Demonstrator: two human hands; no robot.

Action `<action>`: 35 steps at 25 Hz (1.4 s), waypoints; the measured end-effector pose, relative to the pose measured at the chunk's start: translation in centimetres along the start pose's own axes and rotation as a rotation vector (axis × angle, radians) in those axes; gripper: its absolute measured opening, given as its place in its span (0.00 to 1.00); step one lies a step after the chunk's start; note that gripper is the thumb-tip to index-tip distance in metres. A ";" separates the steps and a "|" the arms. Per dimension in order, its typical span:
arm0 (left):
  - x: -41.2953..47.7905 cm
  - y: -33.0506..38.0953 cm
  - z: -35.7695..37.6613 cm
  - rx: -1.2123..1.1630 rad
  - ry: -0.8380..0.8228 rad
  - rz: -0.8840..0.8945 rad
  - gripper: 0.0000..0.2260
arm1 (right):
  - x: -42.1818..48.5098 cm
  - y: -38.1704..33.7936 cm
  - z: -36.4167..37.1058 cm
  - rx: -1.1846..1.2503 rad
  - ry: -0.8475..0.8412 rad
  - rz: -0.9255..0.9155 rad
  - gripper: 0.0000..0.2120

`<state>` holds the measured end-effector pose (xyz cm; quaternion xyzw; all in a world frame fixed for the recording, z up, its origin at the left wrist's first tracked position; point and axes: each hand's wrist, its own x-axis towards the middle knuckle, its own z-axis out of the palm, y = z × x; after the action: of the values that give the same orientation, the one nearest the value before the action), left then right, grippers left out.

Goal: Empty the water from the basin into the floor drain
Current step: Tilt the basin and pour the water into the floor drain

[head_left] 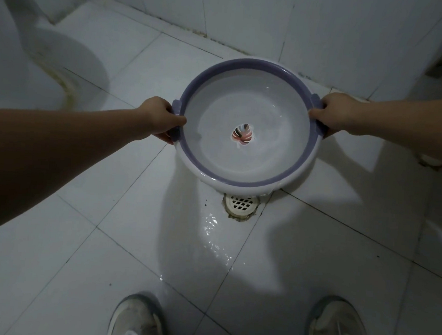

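Observation:
A round white basin (274,176) with a purple rim and a leaf picture on its bottom hangs above the tiled floor, held level by both handles. Shallow water ripples inside it. My left hand (160,117) grips the left handle. My right hand (333,112) grips the right handle. The round white floor drain (241,202) with a grid cover lies on the floor just past the basin's near edge, partly hidden by it. A wet streak (214,235) glistens on the tiles in front of the drain.
A white toilet base (62,70) stands at the left. The tiled wall (251,20) runs close behind the basin. My two shoes, the left shoe (136,318) and the right shoe (337,324), stand at the bottom on the floor tiles.

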<state>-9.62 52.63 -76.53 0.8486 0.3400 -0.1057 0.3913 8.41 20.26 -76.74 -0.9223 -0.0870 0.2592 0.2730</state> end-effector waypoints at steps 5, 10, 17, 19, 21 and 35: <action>0.1 0.0 0.2 0.017 -0.010 -0.008 0.05 | -0.1 0.0 0.0 -0.027 0.003 0.011 0.14; 0.1 -0.2 0.3 0.032 -0.027 -0.003 0.06 | -0.4 0.0 0.1 -0.058 0.001 0.025 0.14; 0.1 -0.3 0.5 0.050 -0.046 -0.023 0.06 | -0.5 -0.1 0.3 -0.070 -0.005 0.026 0.16; 0.1 -0.4 0.5 0.052 -0.049 -0.028 0.07 | -0.5 0.0 0.4 -0.070 -0.010 0.031 0.16; 0.1 -0.5 0.5 0.053 -0.052 -0.034 0.07 | -0.6 -0.1 0.5 -0.074 -0.013 0.030 0.17; 0.2 -0.6 0.8 0.043 -0.071 -0.052 0.09 | -0.6 -0.1 0.5 -0.094 -0.016 0.035 0.13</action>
<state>-9.78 52.43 -77.56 0.8435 0.3453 -0.1533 0.3818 7.62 20.32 -76.76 -0.9333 -0.0853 0.2671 0.2243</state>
